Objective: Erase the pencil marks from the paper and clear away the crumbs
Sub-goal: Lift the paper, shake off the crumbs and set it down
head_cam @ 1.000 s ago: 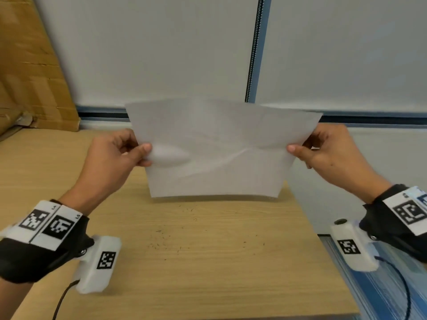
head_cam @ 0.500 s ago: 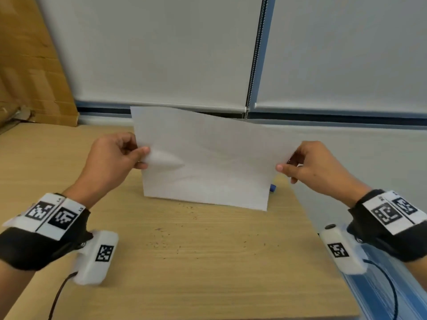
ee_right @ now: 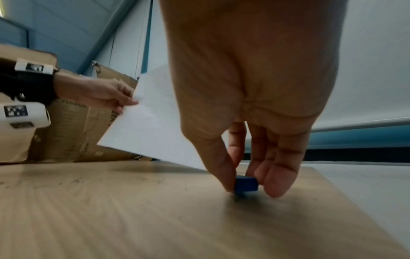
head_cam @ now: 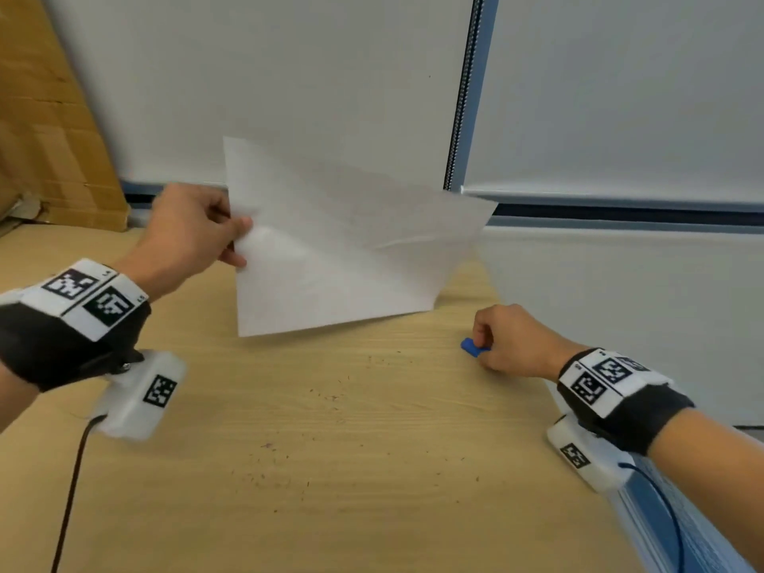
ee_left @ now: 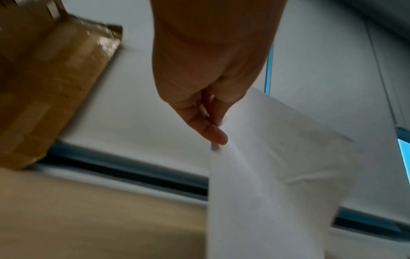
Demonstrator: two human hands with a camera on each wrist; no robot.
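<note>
A white sheet of paper [head_cam: 343, 250] hangs tilted above the wooden table [head_cam: 372, 469], held only at its left edge. My left hand [head_cam: 231, 241] pinches that edge between thumb and fingers; the left wrist view shows the same pinch on the paper [ee_left: 277, 175]. A small blue eraser [head_cam: 471, 347] sits on the table near the right edge, below the paper's right corner. My right hand [head_cam: 485, 345] pinches the eraser [ee_right: 246, 183] between thumb and fingers, low on the tabletop. Dark eraser crumbs [head_cam: 326, 397] are scattered over the middle of the table.
Brown cardboard boxes [head_cam: 45, 117] lean against the wall at the back left. A white wall with a blue strip [head_cam: 620, 213] runs behind the table. The table's right edge [head_cam: 587, 469] lies close beside my right wrist. A black cable [head_cam: 70, 490] trails from the left wrist camera.
My right hand let go of the paper's right edge, dropped to the table and pinched the blue eraser. The left hand alone lifted the paper higher and tilted it.
</note>
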